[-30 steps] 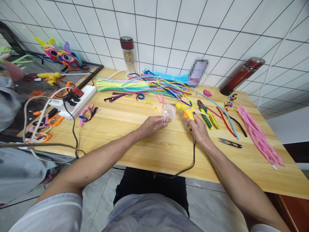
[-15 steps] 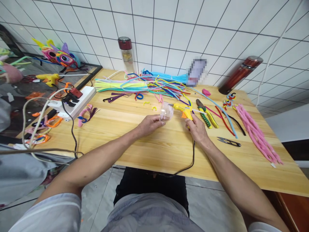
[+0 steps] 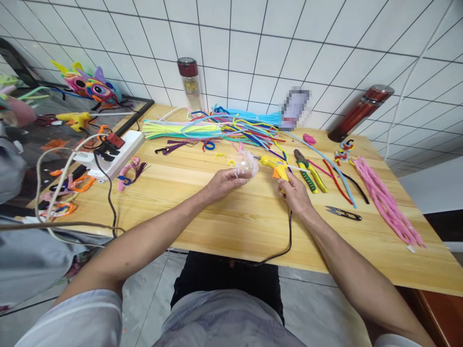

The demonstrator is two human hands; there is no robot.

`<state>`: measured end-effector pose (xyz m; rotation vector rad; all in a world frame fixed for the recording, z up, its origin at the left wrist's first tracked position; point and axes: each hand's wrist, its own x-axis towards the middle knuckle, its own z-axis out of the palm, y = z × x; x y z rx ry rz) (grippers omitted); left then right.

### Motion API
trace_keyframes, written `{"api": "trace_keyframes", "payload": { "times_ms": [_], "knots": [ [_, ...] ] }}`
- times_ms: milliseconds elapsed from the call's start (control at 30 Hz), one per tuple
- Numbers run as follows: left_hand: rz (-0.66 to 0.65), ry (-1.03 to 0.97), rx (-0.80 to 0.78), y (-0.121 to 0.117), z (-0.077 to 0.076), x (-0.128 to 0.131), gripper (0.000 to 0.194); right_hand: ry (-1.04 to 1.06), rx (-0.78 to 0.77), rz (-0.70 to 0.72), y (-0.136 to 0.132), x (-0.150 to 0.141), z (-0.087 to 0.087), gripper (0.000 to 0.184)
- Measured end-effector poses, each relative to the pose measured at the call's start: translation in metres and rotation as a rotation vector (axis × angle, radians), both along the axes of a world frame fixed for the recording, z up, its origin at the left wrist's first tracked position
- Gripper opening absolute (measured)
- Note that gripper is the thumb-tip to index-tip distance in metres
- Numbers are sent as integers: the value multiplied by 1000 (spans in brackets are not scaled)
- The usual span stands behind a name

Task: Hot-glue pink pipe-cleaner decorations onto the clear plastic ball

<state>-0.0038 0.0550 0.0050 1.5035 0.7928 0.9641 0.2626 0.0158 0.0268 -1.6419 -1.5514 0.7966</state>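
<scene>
Over the middle of the wooden table, my left hand (image 3: 226, 184) grips a small clear rounded piece with a fuzzy pale pink rim (image 3: 247, 165); its exact kind I cannot make out. My right hand (image 3: 296, 193) is wrapped round the handle of a yellow glue gun (image 3: 277, 165), a finger by its orange trigger. The gun's nozzle points left and comes right up to the pink rim; whether it touches is too small to tell. A white glue stick sticks out of its back. Its black cord (image 3: 290, 236) drops over the table's front edge.
Pipe cleaners (image 3: 188, 129) lie bundled along the back. To my right are pliers (image 3: 307, 168), thread snips (image 3: 343, 213), pink fuzzy stems (image 3: 387, 200) and a red flask (image 3: 361, 113). A power strip (image 3: 119, 156), bottle (image 3: 190, 84) and second glue gun (image 3: 74, 120) stand left.
My left hand has turned the clear piece, so its fuzzy pink rim shows more and it sits slightly more to the right. My right hand holds the glue gun nearly still.
</scene>
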Motion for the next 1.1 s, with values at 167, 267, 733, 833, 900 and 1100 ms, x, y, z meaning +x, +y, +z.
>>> {"api": "trace_keyframes", "payload": {
  "times_ms": [167,267,733,833,900,1100],
  "knots": [
    [0,0,13,-1,-1,1,44,19,11,5,-2,0,1,23],
    [-17,21,35,-1,-1,2,42,21,10,4,-2,0,0,24],
    [12,28,22,-1,2,0,44,48,24,14,-3,0,5,22],
    [8,15,14,-1,2,0,45,161,-19,-18,-2,-1,4,21],
    [1,7,-3,-1,2,1,44,163,-24,-20,-1,-1,3,20],
    [-19,-291,-242,-2,5,4,37,66,43,6,-3,-2,3,23]
  ]
}}
